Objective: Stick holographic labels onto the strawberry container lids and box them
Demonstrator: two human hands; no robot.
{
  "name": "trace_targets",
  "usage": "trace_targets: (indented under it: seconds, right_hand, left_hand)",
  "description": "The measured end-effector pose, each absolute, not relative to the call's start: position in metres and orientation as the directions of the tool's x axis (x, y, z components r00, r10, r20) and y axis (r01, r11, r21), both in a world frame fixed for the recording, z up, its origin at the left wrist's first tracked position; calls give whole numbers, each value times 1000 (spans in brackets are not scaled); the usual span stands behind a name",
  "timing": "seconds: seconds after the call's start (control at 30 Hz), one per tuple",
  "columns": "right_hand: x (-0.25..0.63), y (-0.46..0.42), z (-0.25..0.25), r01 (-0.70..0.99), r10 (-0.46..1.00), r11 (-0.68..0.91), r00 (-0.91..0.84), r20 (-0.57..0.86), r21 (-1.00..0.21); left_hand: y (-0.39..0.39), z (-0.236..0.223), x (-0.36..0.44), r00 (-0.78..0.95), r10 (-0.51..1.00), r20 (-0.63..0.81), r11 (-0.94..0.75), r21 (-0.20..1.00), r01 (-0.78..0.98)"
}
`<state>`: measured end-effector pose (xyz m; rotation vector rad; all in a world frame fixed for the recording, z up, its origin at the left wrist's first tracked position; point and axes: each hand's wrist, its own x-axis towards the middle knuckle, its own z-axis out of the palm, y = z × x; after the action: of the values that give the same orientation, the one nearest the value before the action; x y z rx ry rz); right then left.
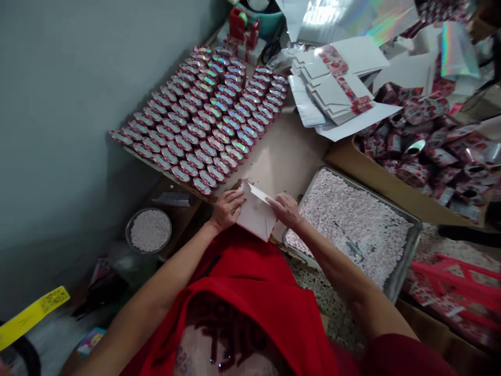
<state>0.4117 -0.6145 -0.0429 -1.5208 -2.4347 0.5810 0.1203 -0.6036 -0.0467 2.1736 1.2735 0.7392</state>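
Both my hands are closed on a white cardboard box [255, 215], partly folded, above the table's front edge. My left hand [228, 210] grips its left side, fingers on the upper left corner. On the opposite side, my right hand [285, 209] pinches the upper right edge near a raised flap. The box is tilted towards me. Behind it stand tight rows of small red packs [195, 120] with shiny oval tops. A stack of flat white box blanks [332, 89] with red printed strips lies farther back on the right.
A metal tray [415, 225] of small pale pieces, with tongs [354, 248] in it, sits at right. Beyond is a cardboard carton [407, 190] of printed sleeves. A red plastic crate [462, 277] is lower right; a round bowl [128, 237] of pale pieces stands left. A tape dispenser [239, 23] is behind.
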Motion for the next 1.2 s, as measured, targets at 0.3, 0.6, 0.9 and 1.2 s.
trace_targets:
  seconds: [0.3,0.6,0.9,1.2]
  right_hand:
    - [417,-590,0,584,598,573,-778,-194,-575]
    - [369,-567,-42,847,783,5,-334,-525,-532]
    - [375,-600,-1,578,653,-413,-351,-671,-704]
    - [378,-620,78,-61,449,-858,-572,-687,-511]
  left_hand:
    - [-608,-57,117,152,954,257,-297,774,558]
    - [-629,-70,148,-406,896,-180,209,978,28]
    - [-623,-36,147,-519,800,-302,324,945,-50]
    - [-630,58,135,-298,933,-202,194,979,-57]
